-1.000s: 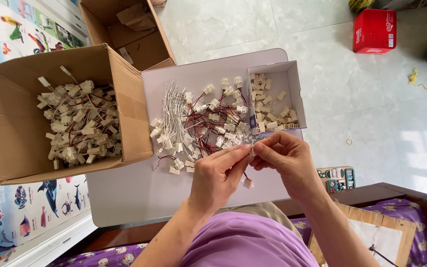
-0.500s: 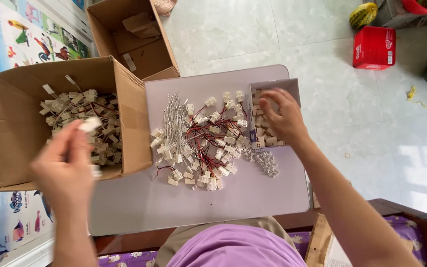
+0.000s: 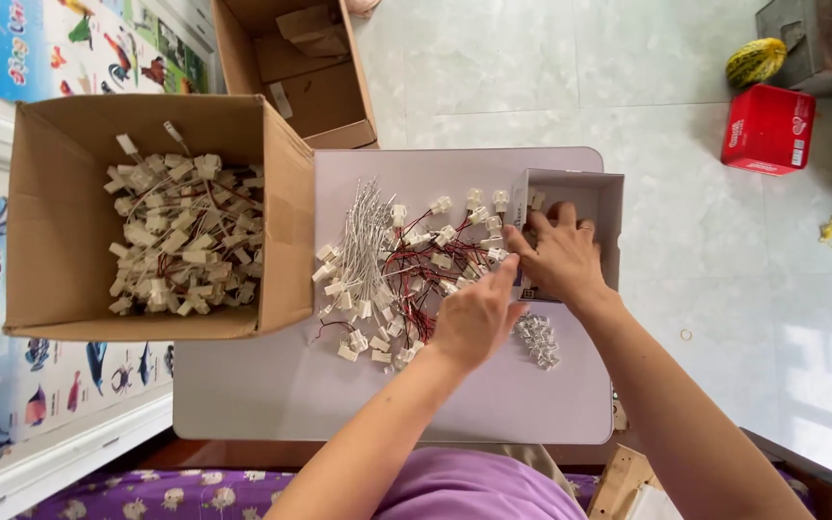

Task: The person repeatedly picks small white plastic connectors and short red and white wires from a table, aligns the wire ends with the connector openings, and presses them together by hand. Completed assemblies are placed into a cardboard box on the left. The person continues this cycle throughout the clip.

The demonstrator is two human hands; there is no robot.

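The right hand (image 3: 562,252) was laid, fingers spread, inside the small white box (image 3: 609,193) at the worktop's (image 3: 493,404) right edge; a grip couldn't be made out. The left hand (image 3: 474,323) was set loosely curled over the pile of wired plugs (image 3: 397,260), w/ nothing seen clamped. Pile lay just left of both hands, nearer the left one; wire bundles ran approx. away from the person. Big cardboard box (image 3: 60,231) of plugs was farther left.
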